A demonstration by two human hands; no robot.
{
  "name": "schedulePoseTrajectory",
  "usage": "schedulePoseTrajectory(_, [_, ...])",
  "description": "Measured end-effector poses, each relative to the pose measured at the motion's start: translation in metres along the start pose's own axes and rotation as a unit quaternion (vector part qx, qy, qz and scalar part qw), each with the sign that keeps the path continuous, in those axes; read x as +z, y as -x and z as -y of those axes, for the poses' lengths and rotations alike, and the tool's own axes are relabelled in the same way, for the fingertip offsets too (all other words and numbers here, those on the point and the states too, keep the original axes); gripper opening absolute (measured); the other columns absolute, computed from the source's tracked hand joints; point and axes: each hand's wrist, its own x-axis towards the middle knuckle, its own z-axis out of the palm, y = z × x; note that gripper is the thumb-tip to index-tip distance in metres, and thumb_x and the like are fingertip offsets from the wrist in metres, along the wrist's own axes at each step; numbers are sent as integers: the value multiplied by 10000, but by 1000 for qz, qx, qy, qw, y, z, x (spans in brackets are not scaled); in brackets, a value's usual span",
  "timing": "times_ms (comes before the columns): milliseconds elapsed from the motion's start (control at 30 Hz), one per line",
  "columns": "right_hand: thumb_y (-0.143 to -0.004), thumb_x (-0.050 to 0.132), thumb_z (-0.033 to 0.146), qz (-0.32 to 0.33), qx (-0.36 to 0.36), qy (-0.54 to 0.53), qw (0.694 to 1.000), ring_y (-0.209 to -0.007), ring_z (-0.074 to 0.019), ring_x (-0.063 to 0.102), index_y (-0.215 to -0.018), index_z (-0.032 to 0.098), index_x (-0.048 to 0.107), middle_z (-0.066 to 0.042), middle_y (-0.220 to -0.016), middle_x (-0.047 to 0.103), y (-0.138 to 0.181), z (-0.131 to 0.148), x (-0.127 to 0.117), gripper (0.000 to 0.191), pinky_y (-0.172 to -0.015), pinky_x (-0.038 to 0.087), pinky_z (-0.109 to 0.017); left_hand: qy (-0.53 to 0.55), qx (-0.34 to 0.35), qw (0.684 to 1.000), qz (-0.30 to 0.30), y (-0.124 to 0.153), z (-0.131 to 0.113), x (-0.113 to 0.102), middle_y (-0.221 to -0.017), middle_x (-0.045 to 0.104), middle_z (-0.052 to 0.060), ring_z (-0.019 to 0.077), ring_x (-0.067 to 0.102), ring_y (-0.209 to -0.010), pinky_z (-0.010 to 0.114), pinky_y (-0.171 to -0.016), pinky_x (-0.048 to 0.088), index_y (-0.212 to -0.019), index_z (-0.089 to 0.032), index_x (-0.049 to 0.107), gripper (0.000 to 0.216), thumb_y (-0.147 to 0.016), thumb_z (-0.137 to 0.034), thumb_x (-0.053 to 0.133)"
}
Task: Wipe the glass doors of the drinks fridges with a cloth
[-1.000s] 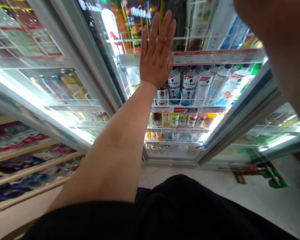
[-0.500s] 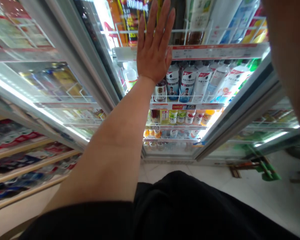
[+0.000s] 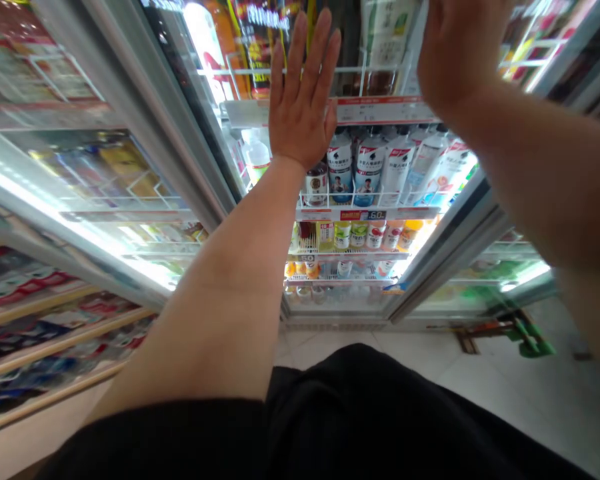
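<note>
My left hand [image 3: 300, 107] is stretched out flat, fingers together and pointing up, in front of the cooler's upper wire shelf [image 3: 380, 110]. It holds nothing. My right hand [image 3: 455, 53] is raised at the top right before the same shelf, its back toward me. The frame's top edge cuts off its fingers. Below both hands stands a row of white bottles [image 3: 370, 167] with red and blue labels. Tall cartons and dark bottles [image 3: 380, 40] stand on the shelf above.
The cooler's glass door [image 3: 105, 167] stands at the left, another door frame [image 3: 480, 227] at the right. Lower shelves hold small drink bottles [image 3: 360, 237]. Wooden racks of packets [image 3: 40, 313] run along the left. A green object [image 3: 530, 337] lies on the tiled floor.
My right forearm, which filled the top right corner, has swung in, and the hand now shows raised at the upper shelf. My left hand stays flat and has barely moved.
</note>
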Motion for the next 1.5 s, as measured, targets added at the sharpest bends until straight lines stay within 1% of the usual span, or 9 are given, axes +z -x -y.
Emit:
schedulePoseTrajectory(33, [-939, 649, 362, 62, -90, 112, 988, -1329, -303, 554, -1140, 212, 782, -23, -1280, 701, 21, 4, -1, 284, -1155, 339, -454, 10, -5, 1000, 0, 0, -1, -1, -1633, 204, -145, 246, 91, -1570, 495, -1338, 27, -1594, -318, 351, 675, -925, -321, 438])
schedulePoseTrajectory(167, [-1046, 432, 352, 232, -223, 271, 907, -1341, -202, 554, -1317, 235, 680, -29, -1384, 633, 69, 10, -10, 386, -1195, 330, -404, 38, -23, 999, 3, -1, -6, -4, -1612, 227, -189, 216, 47, -1568, 508, -1333, 39, -1574, -397, 366, 651, -928, -350, 428])
schedulePoseTrajectory(433, [-1066, 357, 339, 266, -227, 228, 909, -1399, -175, 486, -1365, 269, 633, 16, -1450, 603, 129, -1, -20, 413, -1241, 315, -441, -3, -29, 999, 19, -1, -4, -3, -1638, 194, -167, 184, 61, -1581, 496, -1324, -18, -1599, -329, 329, 621, -980, -348, 289])
schedulePoseTrajectory(600, [-1075, 380, 248, 485, -281, 149, 815, -1356, -146, 552, -1402, 339, 591, 59, -1441, 620, 169, -4, -23, 400, -1202, 419, -380, -18, -27, 999, 21, -1, -3, -1, -1648, 188, -172, 195, 79, -1582, 486, -1325, -17, -1604, -335, 319, 624, -982, -356, 272])
schedulePoseTrajectory(767, [-1089, 282, 238, 463, -309, 227, 799, -1435, -134, 443, -1409, 262, 588, 48, -1500, 559, 159, 1, -20, 444, -1257, 294, -351, -107, -15, 994, 7, -4, 7, 15, -1677, 185, -102, 125, 4, -1558, 520, -1304, -22, -1597, -174, 294, 608, -1018, -326, 186])
schedulePoseTrajectory(967, [-1096, 320, 191, 507, -418, 222, 720, -1279, -153, 601, -1285, 228, 658, 38, -1347, 689, 177, 8, -8, 389, -1132, 479, -377, -150, 50, 986, -56, -4, 20, 26, -1653, 298, -21, 163, 55, -1550, 550, -1284, 57, -1573, -127, 346, 639, -1019, -342, 111])
schedulePoseTrajectory(1200, [-1094, 351, 224, 426, -270, 268, 821, -1452, -236, 446, -1497, 268, 484, 2, -1532, 530, 129, 15, -6, 427, -1214, 373, -548, -117, 51, 990, -61, -4, 20, 26, -1653, 306, 21, 223, 118, -1548, 560, -1281, 34, -1566, -94, 374, 643, -1012, -325, 142])
schedulePoseTrajectory(1367, [-1109, 270, 277, 531, -267, 204, 778, -1398, -177, 512, -1413, 263, 587, 34, -1467, 589, 120, 22, -8, 440, -1233, 368, -440, -119, 55, 990, -55, -4, 23, 28, -1665, 266, -28, 195, 91, -1550, 556, -1279, 44, -1585, -136, 338, 629, -1019, -329, 143])
schedulePoseTrajectory(1500, [-1071, 262, 436, 399, -238, 196, 864, -1474, -136, 369, -1312, 267, 657, 65, -1520, 512, 84, 10, -11, 493, -1280, 180, -361, -98, 37, 993, -50, -5, 22, 27, -1668, 253, -39, 188, 60, -1560, 551, -1279, -13, -1586, -152, 342, 628, -1020, -342, 150])
